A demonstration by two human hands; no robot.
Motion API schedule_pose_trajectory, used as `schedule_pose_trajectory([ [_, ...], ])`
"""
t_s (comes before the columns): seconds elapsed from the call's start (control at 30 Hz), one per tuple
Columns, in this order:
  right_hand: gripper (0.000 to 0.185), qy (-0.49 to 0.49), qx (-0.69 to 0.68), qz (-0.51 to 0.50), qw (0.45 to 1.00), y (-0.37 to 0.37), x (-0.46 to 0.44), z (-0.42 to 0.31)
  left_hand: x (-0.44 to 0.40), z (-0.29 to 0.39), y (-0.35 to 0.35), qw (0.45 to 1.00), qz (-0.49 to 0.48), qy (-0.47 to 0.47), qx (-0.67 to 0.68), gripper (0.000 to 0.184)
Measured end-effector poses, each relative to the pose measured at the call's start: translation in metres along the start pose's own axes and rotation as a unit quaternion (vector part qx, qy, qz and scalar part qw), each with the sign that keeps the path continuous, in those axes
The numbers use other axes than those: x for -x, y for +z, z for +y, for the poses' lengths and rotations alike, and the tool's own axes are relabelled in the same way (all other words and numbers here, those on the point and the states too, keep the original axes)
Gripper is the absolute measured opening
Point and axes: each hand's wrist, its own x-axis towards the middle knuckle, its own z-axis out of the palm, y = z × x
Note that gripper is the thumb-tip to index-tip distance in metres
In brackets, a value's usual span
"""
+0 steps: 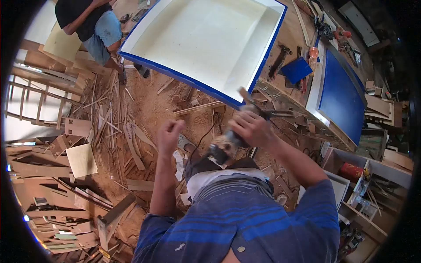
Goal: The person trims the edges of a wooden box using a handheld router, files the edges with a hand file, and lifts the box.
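My right hand (pixel 250 128) is wrapped round the body of a handheld power tool (pixel 226 147), just in front of my waist. The tool is partly blurred and its exact kind cannot be made out; its dark end points down and left. A dark cord (pixel 205 136) hangs close to it. To the left, my left hand (pixel 170 136) is raised with its fingers curled into a loose fist, and nothing shows in it. Beyond both hands lies a large white shallow tray-like panel (pixel 197 39) with blue edges, its near corner close to my right hand.
On the workbench (pixel 280 92) at right are a hammer (pixel 279 61), a small blue piece (pixel 297 70) and a blue panel (pixel 340 94). Wood scraps (pixel 136 144) and sawdust cover the floor. Another person (pixel 90 30) is at upper left. Shelves (pixel 351 164) stand at right.
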Motion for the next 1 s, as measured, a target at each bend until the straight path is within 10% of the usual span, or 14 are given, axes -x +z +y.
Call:
schedule_pose_trajectory([
  [0.17,0.051,0.213,-0.038,0.026,0.976,-0.053,0.105,-0.011,0.049,0.138,0.116,0.906,-0.385,0.173,-0.019,0.06],
  [0.37,0.058,0.347,-0.038,0.024,0.937,-0.082,0.194,-0.036,0.071,0.152,0.201,0.782,-0.466,0.22,-0.352,0.071],
  [1.0,0.054,0.425,0.024,-0.006,0.905,-0.115,0.168,-0.068,0.028,0.178,0.192,0.754,-0.521,0.284,-0.282,0.062],
])
